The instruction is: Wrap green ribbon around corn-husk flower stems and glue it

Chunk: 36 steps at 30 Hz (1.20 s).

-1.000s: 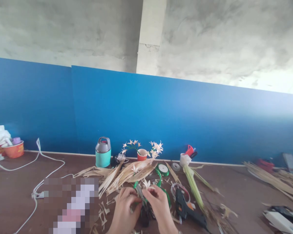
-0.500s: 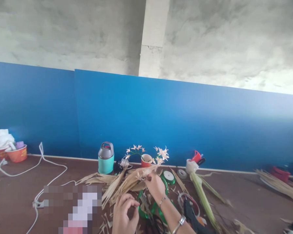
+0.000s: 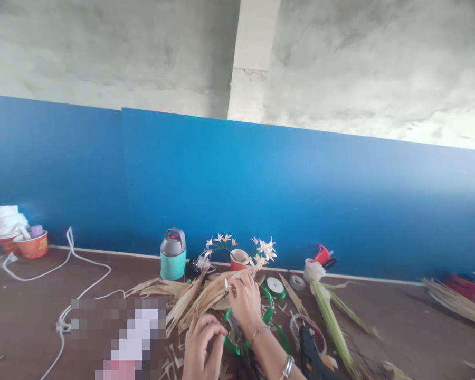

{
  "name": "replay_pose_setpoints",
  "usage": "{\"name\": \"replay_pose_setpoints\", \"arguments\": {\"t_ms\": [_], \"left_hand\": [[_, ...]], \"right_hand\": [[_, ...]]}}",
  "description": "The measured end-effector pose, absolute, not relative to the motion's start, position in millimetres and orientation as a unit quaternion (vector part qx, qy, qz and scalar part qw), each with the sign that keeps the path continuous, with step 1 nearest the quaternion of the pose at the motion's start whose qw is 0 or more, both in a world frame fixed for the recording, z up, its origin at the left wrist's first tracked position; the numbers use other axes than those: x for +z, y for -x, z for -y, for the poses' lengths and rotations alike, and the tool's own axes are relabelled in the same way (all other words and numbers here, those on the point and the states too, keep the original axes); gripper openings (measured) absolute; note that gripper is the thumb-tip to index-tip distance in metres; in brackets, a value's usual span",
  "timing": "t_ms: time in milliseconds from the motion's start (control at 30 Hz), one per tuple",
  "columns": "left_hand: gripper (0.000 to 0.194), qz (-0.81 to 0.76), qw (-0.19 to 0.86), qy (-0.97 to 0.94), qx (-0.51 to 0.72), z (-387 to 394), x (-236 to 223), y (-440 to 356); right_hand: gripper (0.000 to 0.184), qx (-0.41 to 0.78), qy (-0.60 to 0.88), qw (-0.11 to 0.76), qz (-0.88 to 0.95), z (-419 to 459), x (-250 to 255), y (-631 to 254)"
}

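My right hand (image 3: 245, 302) is over the pile of dry corn husks (image 3: 206, 293), its fingers pinched on a small pale husk flower (image 3: 227, 284). Lower and to the left, my left hand (image 3: 203, 343) is closed with thumb and forefinger curled together; whatever lies between them is too small to make out. Green ribbon (image 3: 231, 345) loops on the table between the hands, partly covering scissors below my right wrist. Behind my right hand, several finished pale flowers (image 3: 266, 249) on green stems stand in an orange-red paper cup (image 3: 238, 259).
A ribbon spool (image 3: 275, 286), a tape roll (image 3: 297, 283) and a black glue gun (image 3: 312, 353) lie to the right. Green husk stalks (image 3: 332, 322) stretch past them. A teal flask (image 3: 173, 256) stands at the back. White cable (image 3: 89, 290) runs along the left, near orange bowls (image 3: 31, 244).
My right hand has turned, showing more of its back, and shifted slightly with the small flower at its fingertips. My left hand stays nearly still. The camera view has shifted slightly.
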<state>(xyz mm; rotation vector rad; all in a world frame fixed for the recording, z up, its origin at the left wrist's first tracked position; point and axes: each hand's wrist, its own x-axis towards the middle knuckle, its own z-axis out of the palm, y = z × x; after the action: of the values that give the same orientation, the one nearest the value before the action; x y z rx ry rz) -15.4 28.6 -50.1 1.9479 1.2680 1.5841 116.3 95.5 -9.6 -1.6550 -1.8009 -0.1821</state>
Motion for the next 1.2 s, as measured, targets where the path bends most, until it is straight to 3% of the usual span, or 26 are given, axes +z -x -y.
{"name": "replay_pose_setpoints", "arguments": {"t_ms": [167,567,967,1200], "left_hand": [[0.025,-0.461,0.165,-0.673,0.554,-31,-48,18],[0.025,-0.488,0.097,-0.711,0.496,-37,-47,25],[0.017,-0.500,0.153,-0.686,0.505,-47,-35,30],[0.021,-0.475,0.077,-0.719,0.502,-50,-4,23]], "right_hand": [[0.015,-0.053,0.634,0.340,0.693,-97,-14,-127],[0.032,0.007,0.646,0.305,0.700,-97,-20,-136],[0.021,0.077,0.609,0.330,0.717,-90,5,-140],[0.017,0.187,0.558,0.386,0.710,-65,41,-155]]}}
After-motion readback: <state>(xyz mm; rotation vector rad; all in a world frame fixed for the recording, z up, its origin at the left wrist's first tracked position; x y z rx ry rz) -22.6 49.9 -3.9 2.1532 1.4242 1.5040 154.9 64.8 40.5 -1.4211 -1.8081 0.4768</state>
